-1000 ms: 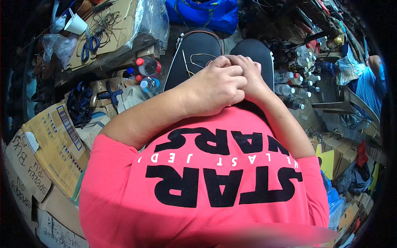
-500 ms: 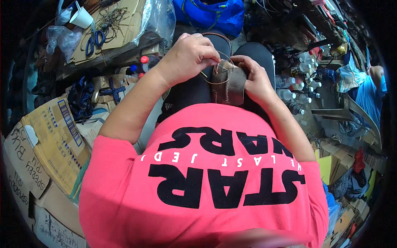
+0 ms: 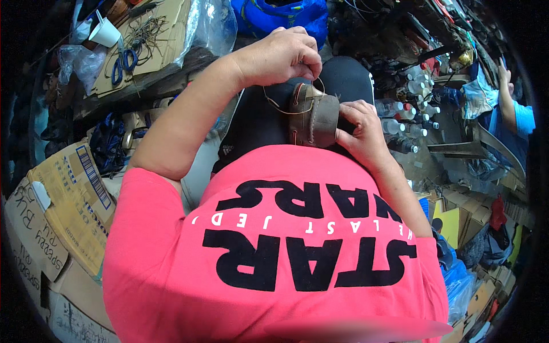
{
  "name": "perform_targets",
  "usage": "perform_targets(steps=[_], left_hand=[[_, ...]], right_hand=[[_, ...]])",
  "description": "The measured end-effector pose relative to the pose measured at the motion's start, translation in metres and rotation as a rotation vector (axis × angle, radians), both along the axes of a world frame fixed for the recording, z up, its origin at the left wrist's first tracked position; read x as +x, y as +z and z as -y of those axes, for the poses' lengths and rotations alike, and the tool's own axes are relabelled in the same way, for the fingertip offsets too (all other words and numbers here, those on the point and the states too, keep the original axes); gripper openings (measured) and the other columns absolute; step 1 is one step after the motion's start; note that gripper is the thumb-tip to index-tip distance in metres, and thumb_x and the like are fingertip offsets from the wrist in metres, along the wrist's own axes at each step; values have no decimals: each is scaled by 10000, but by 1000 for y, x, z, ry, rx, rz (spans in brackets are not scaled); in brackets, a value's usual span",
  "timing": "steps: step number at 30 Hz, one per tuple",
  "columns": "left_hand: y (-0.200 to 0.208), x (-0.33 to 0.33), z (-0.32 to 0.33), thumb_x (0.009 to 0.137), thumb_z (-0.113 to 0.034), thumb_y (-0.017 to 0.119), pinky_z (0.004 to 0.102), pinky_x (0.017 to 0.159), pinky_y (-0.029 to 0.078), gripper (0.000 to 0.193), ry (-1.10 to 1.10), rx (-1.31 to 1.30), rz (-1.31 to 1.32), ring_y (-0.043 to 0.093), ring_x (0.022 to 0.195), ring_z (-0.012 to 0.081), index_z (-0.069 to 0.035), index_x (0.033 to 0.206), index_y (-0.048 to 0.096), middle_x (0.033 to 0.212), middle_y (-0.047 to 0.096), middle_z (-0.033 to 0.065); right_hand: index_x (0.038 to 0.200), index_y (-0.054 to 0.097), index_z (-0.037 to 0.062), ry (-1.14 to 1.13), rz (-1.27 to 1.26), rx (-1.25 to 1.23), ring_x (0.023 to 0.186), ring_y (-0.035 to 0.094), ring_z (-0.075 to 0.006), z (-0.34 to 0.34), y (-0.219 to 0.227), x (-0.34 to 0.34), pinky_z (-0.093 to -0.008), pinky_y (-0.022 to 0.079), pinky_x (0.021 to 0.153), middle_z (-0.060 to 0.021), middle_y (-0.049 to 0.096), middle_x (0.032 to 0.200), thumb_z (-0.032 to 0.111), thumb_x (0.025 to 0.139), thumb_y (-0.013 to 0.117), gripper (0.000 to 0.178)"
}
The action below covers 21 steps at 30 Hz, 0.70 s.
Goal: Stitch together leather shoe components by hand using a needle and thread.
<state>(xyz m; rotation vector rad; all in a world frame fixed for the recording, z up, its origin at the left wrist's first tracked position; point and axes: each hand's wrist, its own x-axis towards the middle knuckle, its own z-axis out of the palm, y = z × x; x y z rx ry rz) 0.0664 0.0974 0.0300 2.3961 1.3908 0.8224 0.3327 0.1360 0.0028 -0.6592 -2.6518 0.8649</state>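
A brown leather shoe [image 3: 323, 117] with a raised stitched seam rests between my thighs. A thin tan cord [image 3: 273, 105] runs from its upper edge in a loose loop. My left hand [image 3: 280, 57] is raised beyond the shoe, its fingers curled and pinched on the cord; the fingertips are partly hidden. At the shoe's right side, my right hand [image 3: 365, 132] grips the leather, thumb low on the near side and fingers over the far side.
Blue-handled scissors [image 3: 124, 66] and a tangle of brown strands [image 3: 146, 35] lie on cardboard at the far left, near a white cup [image 3: 105, 31]. Cardboard boxes [image 3: 71, 200] stand at left. Several small bottles [image 3: 400, 126] are at right. A blue bag [image 3: 280, 20] sits ahead; another person's arm [image 3: 506, 94] shows at far right.
My left hand has moved up and away from the shoe, drawing the cord. My right hand has slid a little lower on the shoe.
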Motion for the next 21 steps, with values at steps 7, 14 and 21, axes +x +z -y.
perform_targets(steps=[7,14,21], left_hand=[[-3,8,14,722,-82,751,359,815,439,82,-96,-237,129,547,849,230,-93,783,697,779,618,19],[-15,26,31,696,-1,768,292,728,477,169,66,-354,404,597,781,162,-48,825,669,793,611,30],[-22,30,42,709,-102,793,309,777,478,240,189,-250,411,609,843,188,-54,899,654,854,612,57]], right_hand=[[1031,670,51,16,-80,-8,1012,577,-262,-1,-9,1,-395,377,940,-90,665,1050,198,638,743,426],[958,672,51,-7,-79,-33,940,600,-265,-4,-11,-5,-384,393,895,-89,673,971,175,655,739,333],[778,596,69,10,-59,226,833,585,-277,-3,-3,-9,-393,405,829,-65,623,803,114,699,691,132]])
